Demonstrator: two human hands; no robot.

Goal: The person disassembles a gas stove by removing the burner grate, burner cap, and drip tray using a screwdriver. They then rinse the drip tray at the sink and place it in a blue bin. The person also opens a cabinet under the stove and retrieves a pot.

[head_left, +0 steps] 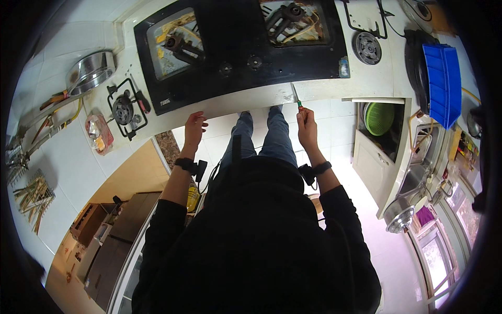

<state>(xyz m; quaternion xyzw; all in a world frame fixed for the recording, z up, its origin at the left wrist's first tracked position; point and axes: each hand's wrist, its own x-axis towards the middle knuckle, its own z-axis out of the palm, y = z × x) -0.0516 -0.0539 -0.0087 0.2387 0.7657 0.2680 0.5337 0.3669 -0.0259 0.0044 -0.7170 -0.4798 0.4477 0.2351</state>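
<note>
My right hand (307, 128) is closed around the handle of a screwdriver (299, 103), its thin metal shaft pointing away from me toward the counter's front edge. Green and red show on the handle. To the left, my left hand (194, 127) hangs in front of the counter with nothing in it, its fingers apart and slightly curled. Beyond both hands lies a black gas hob (230, 39), its two burner openings uncovered. Inside them are the left burner body (183, 48) and the right burner body (283, 21), with grime and yellowish stains around them.
A pan support with a burner head (123, 109) lies left of the hob; another burner head (367, 48) lies right. A steel pot (91, 72) stands at far left. At right are a blue bin (442, 83) and an open cabinet door (372, 161) with a green basket (378, 118) inside.
</note>
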